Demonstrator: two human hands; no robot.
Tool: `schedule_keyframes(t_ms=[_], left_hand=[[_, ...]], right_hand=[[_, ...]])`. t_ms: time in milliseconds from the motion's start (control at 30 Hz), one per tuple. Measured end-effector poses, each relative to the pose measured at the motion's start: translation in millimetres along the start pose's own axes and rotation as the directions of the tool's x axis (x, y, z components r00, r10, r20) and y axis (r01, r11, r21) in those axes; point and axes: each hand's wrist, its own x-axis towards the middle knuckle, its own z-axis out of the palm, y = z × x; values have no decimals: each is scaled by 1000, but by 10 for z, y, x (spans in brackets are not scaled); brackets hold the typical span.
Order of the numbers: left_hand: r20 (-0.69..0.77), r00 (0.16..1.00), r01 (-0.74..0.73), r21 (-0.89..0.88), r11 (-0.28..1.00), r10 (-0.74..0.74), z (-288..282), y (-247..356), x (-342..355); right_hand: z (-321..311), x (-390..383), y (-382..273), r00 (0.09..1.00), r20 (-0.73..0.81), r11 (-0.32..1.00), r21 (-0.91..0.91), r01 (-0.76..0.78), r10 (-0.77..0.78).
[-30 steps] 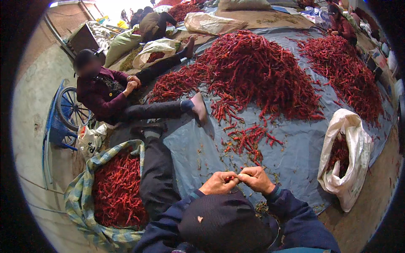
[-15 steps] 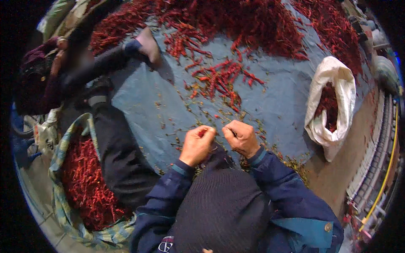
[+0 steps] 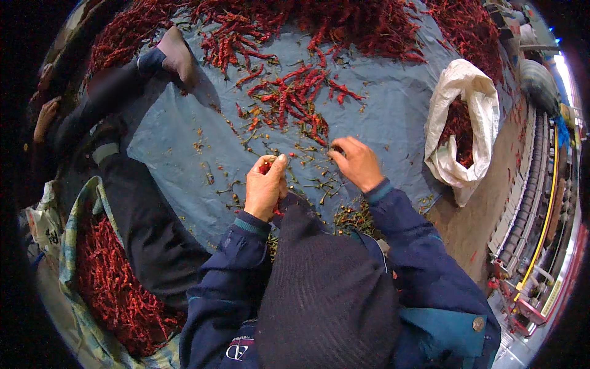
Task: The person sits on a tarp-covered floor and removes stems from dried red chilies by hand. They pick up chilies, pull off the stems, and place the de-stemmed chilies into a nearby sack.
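My left hand [image 3: 265, 189] is closed, thumb against curled fingers, with a red dried chili pepper [image 3: 265, 167] showing at its top. To its right, my right hand [image 3: 357, 163] is held over the blue tarp [image 3: 184, 147], fingers bent and a small gap between thumb and forefinger; I see nothing in it. Its fingertips are just below the nearest end of a small loose pile of red chili peppers [image 3: 295, 95]. Loose green stems [image 3: 322, 184] are scattered on the tarp around and below both hands.
Large heaps of red chilies [image 3: 362, 31] lie at the far side. A white sack [image 3: 435, 144] with chilies stands at right. At left, a green checked sack [image 3: 69, 246] holds more chilies. Another person's outstretched leg and socked foot [image 3: 178, 58] rest on the tarp.
My hands have moved apart. The right one has gone up towards the chili pile and its pinch has loosened. My left hand keeps its chili. The whole view has shifted somewhat.
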Motion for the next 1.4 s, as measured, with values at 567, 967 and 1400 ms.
schedule_keyframes(t_ms=[567,967,1400], left_hand=[[61,996,57,118,991,-64,-70,-45,-22],[13,999,50,153,987,-52,-116,-61,-48],[57,995,71,154,985,-80,-58,-150,57]], right_hand=[[308,89,-92,993,33,987,103,-120,117],[492,1059,123,977,108,978,-113,-173,186],[212,256,300,905,278,881,263,-394,322]])
